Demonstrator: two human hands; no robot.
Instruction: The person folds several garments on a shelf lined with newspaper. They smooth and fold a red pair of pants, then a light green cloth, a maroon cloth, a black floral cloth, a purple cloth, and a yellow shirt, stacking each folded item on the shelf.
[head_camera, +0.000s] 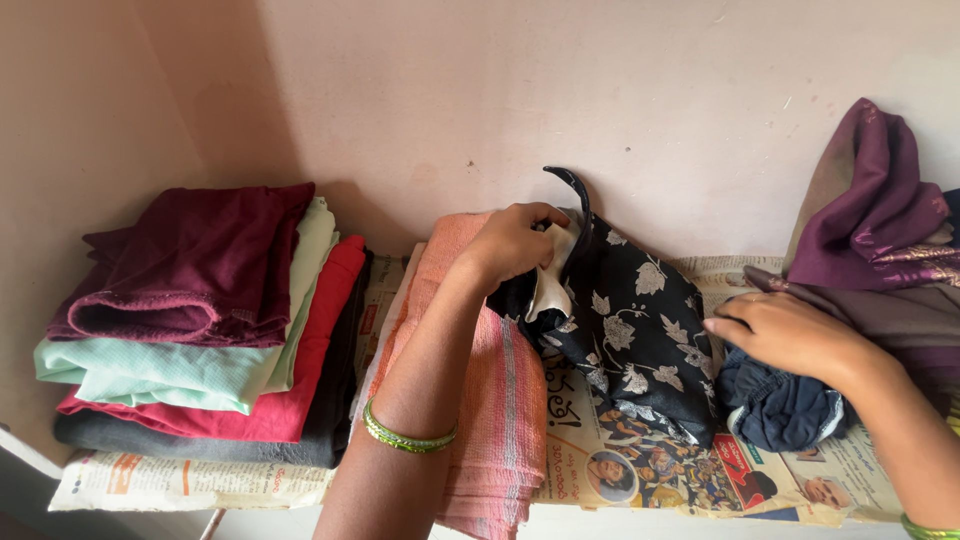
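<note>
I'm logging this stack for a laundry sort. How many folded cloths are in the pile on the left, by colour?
Maroon cloth: 1
Mint green cloth: 1
Red cloth: 1
Dark grey cloth: 1
Total: 4

Any thinner layers hidden between them cannot be told apart.

You have a single view, from the camera on your head, looking down and forward at a newspaper-lined shelf (640, 470) set against a pink wall (600, 90). It sits close: your forearms enter from the bottom edge, and the shelf runs across nearly the whole width of the frame.
</note>
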